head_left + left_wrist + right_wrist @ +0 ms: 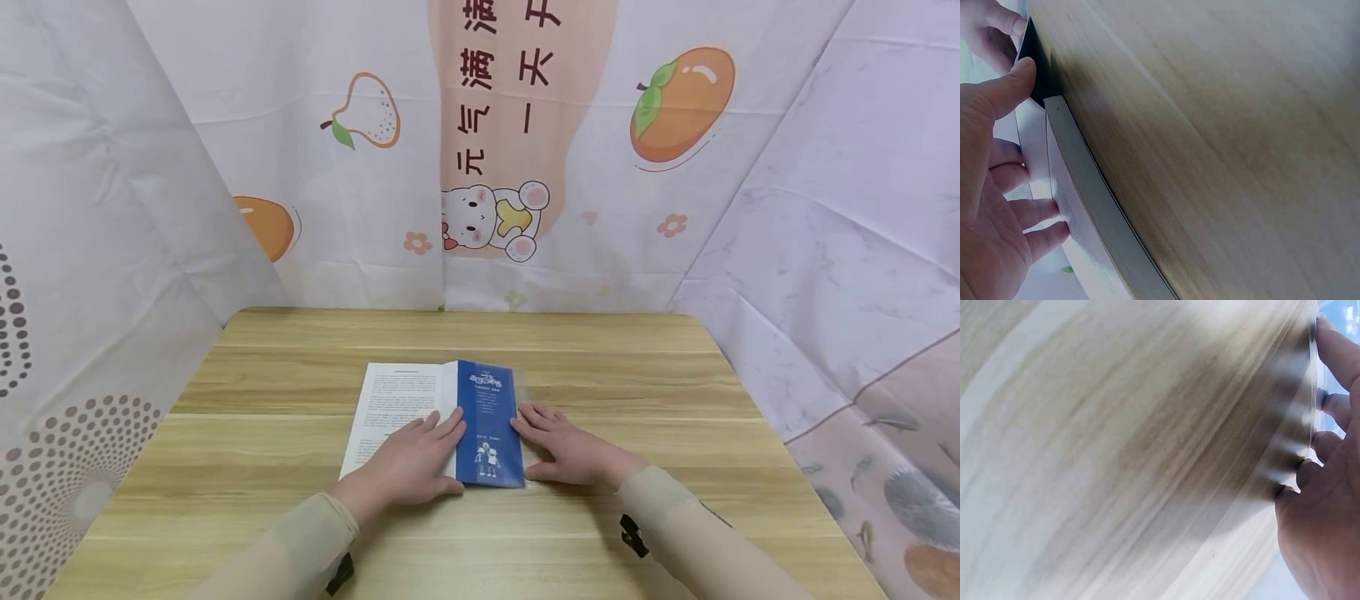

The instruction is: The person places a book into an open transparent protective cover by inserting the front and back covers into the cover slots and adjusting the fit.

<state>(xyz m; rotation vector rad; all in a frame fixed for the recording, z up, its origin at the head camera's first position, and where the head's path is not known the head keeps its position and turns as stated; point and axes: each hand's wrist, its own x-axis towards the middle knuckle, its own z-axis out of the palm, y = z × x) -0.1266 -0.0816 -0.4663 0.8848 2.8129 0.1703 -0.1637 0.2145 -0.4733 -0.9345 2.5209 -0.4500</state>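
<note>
An open book lies on the wooden table, its printed page (393, 400) on the left and a blue flap (487, 421) on the right. Clear plastic film (521, 385) sticks out past the flap's right edge. My left hand (411, 462) lies across the page, fingertips at the flap's left edge and thumb at its lower corner. In the left wrist view, the thick page block (1085, 169) runs beside the fingers. With fingers spread, my right hand (572, 450) rests at the flap's right edge, over the film. Its fingertips press down there in the right wrist view.
The wooden tabletop (615, 367) stretches around the book on all sides. Behind it hangs a white curtain (300, 167) printed with fruit, characters and a cartoon animal. More patterned cloth (847, 250) hangs along the right side.
</note>
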